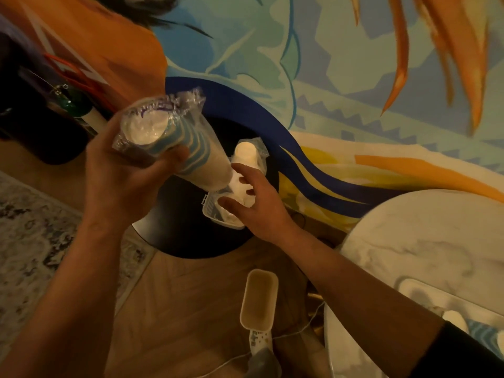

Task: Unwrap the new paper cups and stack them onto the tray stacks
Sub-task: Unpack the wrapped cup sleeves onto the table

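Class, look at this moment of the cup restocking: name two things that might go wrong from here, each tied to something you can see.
1. The left hand alone grips the wrapped sleeve of paper cups, tilted, near its upper end; the slick plastic could slip and the sleeve drop.
2. The sleeve's lower end hangs just over the clear plastic tray on the small black round table, where the right hand reaches with spread fingers. A bump may topple the short wrapped cup stack beside it.

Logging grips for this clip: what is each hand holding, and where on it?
The left hand grips the wrapped cup sleeve near its upper end. The right hand holds nothing; its spread fingers reach over the tray.
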The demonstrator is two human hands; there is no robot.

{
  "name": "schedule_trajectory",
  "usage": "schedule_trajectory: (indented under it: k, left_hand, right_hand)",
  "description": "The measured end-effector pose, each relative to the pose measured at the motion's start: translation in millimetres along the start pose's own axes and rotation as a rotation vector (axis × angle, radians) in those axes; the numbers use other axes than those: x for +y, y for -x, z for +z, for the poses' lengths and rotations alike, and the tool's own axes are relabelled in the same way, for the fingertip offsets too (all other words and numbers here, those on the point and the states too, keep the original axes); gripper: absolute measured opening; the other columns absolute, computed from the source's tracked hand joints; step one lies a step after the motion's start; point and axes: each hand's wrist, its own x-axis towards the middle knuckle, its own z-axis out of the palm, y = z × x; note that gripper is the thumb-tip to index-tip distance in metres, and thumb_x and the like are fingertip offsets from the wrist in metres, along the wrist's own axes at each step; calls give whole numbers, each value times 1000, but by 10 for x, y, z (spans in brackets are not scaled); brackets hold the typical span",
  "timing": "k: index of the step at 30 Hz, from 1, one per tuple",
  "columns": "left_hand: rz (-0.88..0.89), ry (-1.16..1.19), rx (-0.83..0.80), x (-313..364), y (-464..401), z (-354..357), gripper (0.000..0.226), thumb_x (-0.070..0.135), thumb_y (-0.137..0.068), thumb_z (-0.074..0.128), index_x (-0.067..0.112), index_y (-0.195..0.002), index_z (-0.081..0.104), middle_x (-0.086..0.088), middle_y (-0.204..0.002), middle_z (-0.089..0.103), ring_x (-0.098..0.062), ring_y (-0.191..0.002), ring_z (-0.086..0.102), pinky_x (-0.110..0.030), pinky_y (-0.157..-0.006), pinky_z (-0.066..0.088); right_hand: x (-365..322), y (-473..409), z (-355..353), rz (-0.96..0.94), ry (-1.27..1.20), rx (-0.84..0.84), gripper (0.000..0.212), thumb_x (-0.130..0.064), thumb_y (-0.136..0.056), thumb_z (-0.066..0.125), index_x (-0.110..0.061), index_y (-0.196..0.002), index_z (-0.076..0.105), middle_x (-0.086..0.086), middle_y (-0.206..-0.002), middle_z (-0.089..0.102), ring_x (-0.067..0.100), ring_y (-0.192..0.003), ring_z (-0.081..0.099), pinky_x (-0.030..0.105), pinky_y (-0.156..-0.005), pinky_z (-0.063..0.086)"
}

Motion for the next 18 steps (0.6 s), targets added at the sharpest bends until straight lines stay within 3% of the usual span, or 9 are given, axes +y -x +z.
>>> schedule_trajectory:
  k: [6, 11, 18]
  left_hand:
    - [65, 99, -127, 327, -63, 171, 39, 23, -87, 71, 17, -122, 56, 24, -115, 70, -3, -112, 67, -20, -92, 53]
    - [18, 217, -231, 421, -25, 467, 58, 29, -86, 74, -4, -128, 54, -10, -120, 68, -21, -113, 69, -32, -92, 57]
    - [-65, 282, -357, 658, 144, 997, 46, 19, -84, 75, 5, -124, 58, 14, -109, 74, -10, -108, 70, -19, -85, 56]
  right_hand:
    - [-25, 147, -270, -3, -111, 49, 79, -41, -89, 76, -38, -154, 31, -11, -150, 48, 11, -133, 51, 43, -104, 53]
    - [59, 431, -575, -2, -130, 96, 73, -31, -89, 78, -33, -151, 39, -12, -140, 55, 10, -128, 56, 42, -99, 56]
    - [204, 949, -982, 9, -52, 181, 73, -32, -84, 83, -32, -146, 44, -15, -140, 55, 9, -130, 54, 42, -102, 52]
